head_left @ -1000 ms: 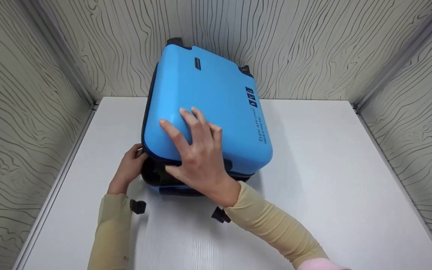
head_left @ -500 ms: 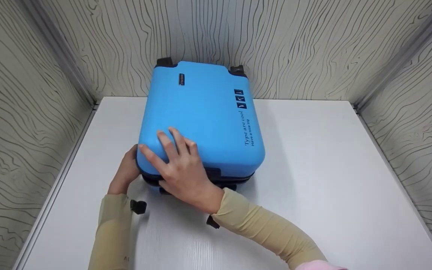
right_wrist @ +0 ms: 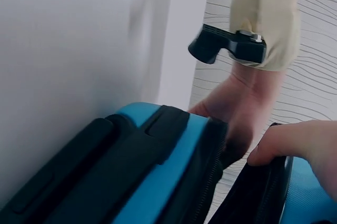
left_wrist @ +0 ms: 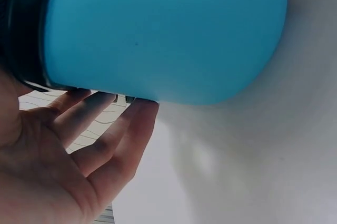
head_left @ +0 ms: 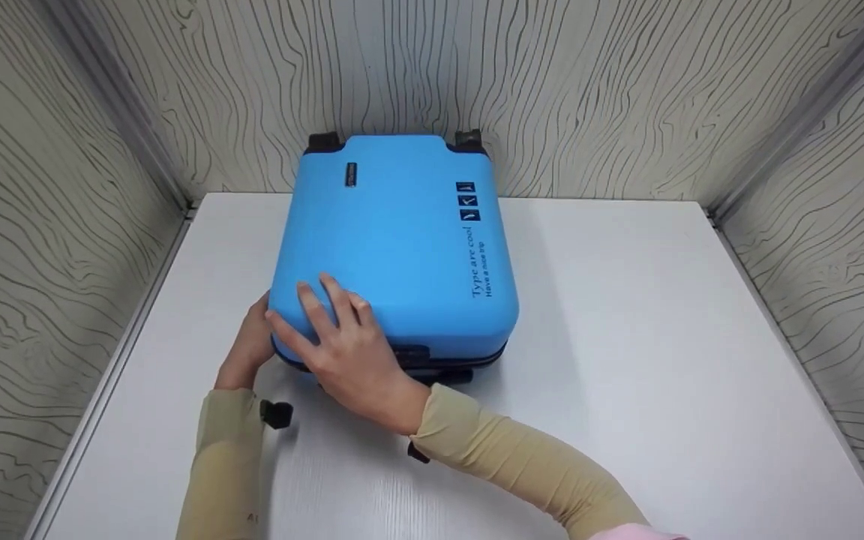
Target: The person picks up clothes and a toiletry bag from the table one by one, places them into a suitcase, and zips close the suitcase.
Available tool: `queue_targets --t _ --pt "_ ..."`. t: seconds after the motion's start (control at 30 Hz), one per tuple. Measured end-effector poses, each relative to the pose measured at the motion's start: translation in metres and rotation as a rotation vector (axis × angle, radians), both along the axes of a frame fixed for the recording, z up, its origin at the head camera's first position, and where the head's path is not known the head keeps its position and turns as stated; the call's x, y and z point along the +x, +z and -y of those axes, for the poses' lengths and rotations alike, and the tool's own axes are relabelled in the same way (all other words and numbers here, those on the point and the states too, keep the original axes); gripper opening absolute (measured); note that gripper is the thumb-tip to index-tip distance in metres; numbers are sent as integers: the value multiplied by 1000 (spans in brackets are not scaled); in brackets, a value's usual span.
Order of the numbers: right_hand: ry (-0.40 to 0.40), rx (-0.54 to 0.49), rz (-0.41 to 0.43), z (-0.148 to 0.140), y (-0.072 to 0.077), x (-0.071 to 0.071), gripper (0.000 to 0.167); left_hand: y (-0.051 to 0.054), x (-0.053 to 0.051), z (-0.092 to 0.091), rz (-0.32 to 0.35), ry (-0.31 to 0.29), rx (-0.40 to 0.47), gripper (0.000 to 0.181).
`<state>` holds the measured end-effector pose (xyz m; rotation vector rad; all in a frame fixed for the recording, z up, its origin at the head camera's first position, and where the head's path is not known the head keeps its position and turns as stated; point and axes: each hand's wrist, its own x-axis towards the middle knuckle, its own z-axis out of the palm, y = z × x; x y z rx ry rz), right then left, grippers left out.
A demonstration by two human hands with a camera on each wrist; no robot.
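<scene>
A bright blue hard-shell suitcase (head_left: 394,240) lies flat on the white table, its lid on top and its wheels toward the back wall. My right hand (head_left: 349,352) spreads its fingers over the lid's front left corner. In the right wrist view its thumb (right_wrist: 281,139) hooks over the lid's black rim, and a gap shows between this rim and the zippered base (right_wrist: 168,166). My left hand (head_left: 250,337) is at the suitcase's left side. The left wrist view shows its nearly straight fingers (left_wrist: 134,134) touching the blue shell from outside; its thumb is mostly hidden.
White table surface (head_left: 664,360) extends to the right of the suitcase. Wood-grain-patterned walls (head_left: 612,97) enclose the back and both sides. A small black camera (head_left: 277,414) sits at the left sleeve, and another black camera (head_left: 418,452) under the right wrist.
The lid has come down from a raised, tilted position toward the base, my right hand moving down and left with it. My left hand has stayed at the left side.
</scene>
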<state>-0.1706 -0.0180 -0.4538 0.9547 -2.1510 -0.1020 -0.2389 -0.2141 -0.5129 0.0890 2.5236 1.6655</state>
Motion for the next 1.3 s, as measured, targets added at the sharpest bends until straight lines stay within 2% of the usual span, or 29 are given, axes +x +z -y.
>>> queue_targets --t 0.27,0.43,0.5,0.7,0.77,0.93,1.03,1.17,1.3 --pt "-4 11 -13 3 -4 -1 58 2 2 0 -30 -13 20 52" --pt "-9 22 -27 3 -7 -2 53 2 4 0 -25 -3 10 52" --pt "-9 30 0 3 -8 -1 55 0 4 1 -8 7 16 52" --pt "-10 50 114 1 -8 4 62 -4 4 4 96 33 63 58" --pt "-11 48 124 1 -7 4 62 -4 4 3 101 38 64 58" --pt "2 28 157 -1 -3 4 62 -5 4 0 62 50 14 52" --pt "45 -18 224 -5 3 6 67 -6 5 -2 59 69 -18 50" --pt "117 -153 349 -17 17 10 73 -6 5 -2 47 84 -46 51" --pt "117 -278 413 -38 34 9 71 -6 4 -2 12 76 -35 51"
